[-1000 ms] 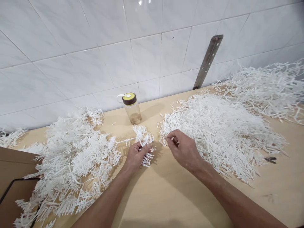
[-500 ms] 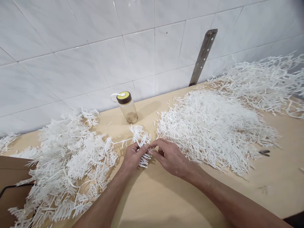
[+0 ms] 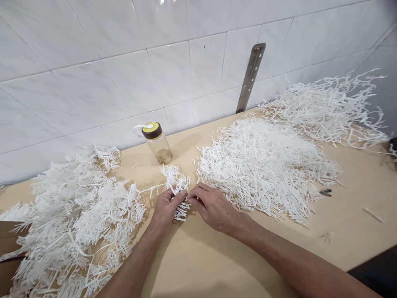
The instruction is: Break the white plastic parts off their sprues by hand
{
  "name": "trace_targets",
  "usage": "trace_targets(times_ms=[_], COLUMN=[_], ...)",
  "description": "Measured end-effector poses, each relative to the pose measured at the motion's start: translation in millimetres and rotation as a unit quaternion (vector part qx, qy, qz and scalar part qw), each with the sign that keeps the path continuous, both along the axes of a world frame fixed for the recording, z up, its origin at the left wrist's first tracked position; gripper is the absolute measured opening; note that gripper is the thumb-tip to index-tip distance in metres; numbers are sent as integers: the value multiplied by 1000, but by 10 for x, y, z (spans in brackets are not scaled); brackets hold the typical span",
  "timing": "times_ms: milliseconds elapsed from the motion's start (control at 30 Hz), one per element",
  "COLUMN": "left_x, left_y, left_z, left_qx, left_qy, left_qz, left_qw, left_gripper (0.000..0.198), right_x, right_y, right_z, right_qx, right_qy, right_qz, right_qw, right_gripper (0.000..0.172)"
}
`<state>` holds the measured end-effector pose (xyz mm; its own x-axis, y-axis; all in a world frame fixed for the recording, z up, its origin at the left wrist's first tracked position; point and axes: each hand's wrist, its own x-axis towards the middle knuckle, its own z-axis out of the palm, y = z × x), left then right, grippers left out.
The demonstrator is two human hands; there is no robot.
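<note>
My left hand grips a white plastic branched sprue studded with small sticks, holding it just above the tan tabletop. My right hand meets it from the right, thumb and fingers pinched on sticks at the sprue's right edge. A heap of uncut white sprues lies to the left of my hands. A broad pile of loose white sticks lies to the right.
A clear bottle with a brown-and-yellow lid stands by the tiled wall. A metal bracket leans on the wall. Bare stripped sprue stems are heaped at the far right. Small snips lie beside the stick pile.
My right hand has come left from the stick pile to the sprue in my left hand and pinched its sticks. The view has shifted right.
</note>
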<state>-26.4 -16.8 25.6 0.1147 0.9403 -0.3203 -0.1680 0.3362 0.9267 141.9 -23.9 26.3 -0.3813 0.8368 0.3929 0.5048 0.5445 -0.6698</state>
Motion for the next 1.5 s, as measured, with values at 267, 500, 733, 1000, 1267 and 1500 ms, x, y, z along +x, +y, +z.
trace_targets(times_ms=[267, 500, 733, 1000, 1267, 1500], left_x=[6, -28, -63, -96, -56, -43], left_y=[4, 9, 32, 44, -18, 1], left_z=[-109, 29, -20, -87, 28, 32], left_qx=[85, 90, 23, 20, 22, 45], left_qy=[112, 106, -16, -59, 0, 36], left_qz=[24, 14, -43, -43, -83, -127], left_qw=[990, 990, 999, 997, 996, 990], left_gripper=[39, 40, 41, 36, 40, 46], right_x=[-62, -170, 335, 787, 273, 138], right_y=[-75, -254, 142, 307, 150, 128], right_z=[-43, 170, 252, 336, 146, 55], right_qx=[27, 0, 83, 142, -152, -242], right_qy=[-71, 1, 69, 48, 74, 139], right_qz=[27, 159, -147, -365, -123, 2], right_qw=[997, 987, 983, 919, 978, 960], right_gripper=[20, 14, 10, 14, 32, 24])
